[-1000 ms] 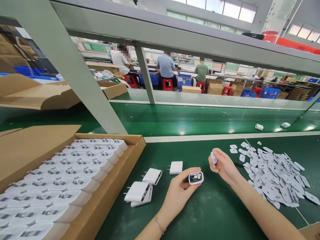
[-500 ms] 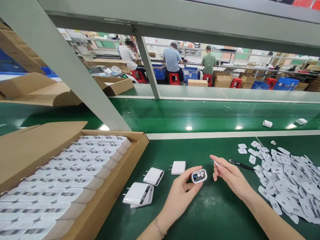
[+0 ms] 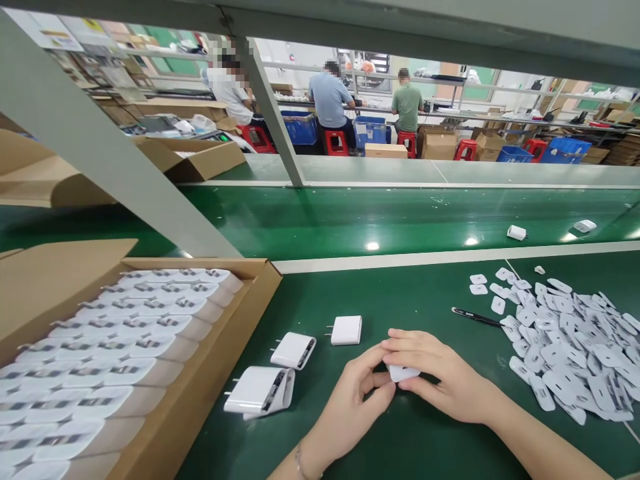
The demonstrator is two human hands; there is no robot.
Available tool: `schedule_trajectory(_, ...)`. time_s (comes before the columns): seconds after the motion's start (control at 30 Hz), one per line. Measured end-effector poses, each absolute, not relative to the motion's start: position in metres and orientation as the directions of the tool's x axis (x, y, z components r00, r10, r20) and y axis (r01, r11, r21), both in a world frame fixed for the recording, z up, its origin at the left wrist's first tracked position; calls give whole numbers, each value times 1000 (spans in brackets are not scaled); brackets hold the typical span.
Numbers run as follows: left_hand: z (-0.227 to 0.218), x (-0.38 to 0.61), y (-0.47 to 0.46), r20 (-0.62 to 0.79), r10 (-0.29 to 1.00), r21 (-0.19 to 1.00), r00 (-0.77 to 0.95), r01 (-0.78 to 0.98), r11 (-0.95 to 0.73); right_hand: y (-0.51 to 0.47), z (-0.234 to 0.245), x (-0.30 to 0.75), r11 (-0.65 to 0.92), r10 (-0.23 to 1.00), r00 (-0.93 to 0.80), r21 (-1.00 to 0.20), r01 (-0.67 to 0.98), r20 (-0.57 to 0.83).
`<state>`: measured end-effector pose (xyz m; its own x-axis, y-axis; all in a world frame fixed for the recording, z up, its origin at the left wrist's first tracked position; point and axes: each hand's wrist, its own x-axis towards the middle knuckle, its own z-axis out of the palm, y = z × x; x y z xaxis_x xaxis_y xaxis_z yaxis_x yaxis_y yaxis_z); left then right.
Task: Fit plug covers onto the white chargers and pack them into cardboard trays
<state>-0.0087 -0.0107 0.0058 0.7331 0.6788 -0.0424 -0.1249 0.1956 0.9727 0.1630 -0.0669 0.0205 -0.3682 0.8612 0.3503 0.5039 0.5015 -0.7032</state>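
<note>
A white plug charger (image 3: 403,373) is held between both hands above the green table, mostly covered by fingers. My left hand (image 3: 354,393) closes round its left side. Over its top and right side lie the fingers of my right hand (image 3: 445,370), pressing a flat white end cap against the charger's face; how well the cap sits I cannot tell. Left of my hands, a white charger (image 3: 347,331) lies with its prongs pointing left, near another charger (image 3: 294,351) with a dark open end. Closer to me, more open-ended chargers (image 3: 256,389) lie overlapping.
An open cardboard box (image 3: 235,333) at left holds rows of white chargers. On the right lies a heap of white end caps (image 3: 570,347), with black tweezers (image 3: 477,316) beside it. A slanted grey post (image 3: 115,153) rises at left. Two white pieces lie on the belt (image 3: 400,223).
My right hand has moved left with the end cap and now meets the charger in my left hand. The charger's open end, visible before, is covered. The view has shifted slightly.
</note>
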Motion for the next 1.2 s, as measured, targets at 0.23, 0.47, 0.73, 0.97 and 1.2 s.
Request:
schedule_trajectory(0.23, 7, -6, -10, -86, 692, 977, 716, -78, 201, -68, 21, 163, 412, 897, -345, -805, 427, 276)
schedule_trajectory(0.47, 12, -9, -8, -60, 736, 969, 675, -136, 205, -68, 21, 165, 195, 976, -161, -921, 337, 148)
schedule_trajectory(0.73, 14, -12, -5, -54, 759, 969, 648, -151, 198, -64, 15, 157, -66, 993, -100, -997, -29, -63)
schedule_trajectory(0.97, 6, -10, -2, -96, 757, 955, 646, -153, 252, -67, 15, 155, 79, 997, -26, -982, 170, 76)
schedule_trajectory(1.2, 8, -9, -3, -189, 754, 945, 629, -93, 314, -66, 15, 165, 463, 869, -214, -580, 670, 446)
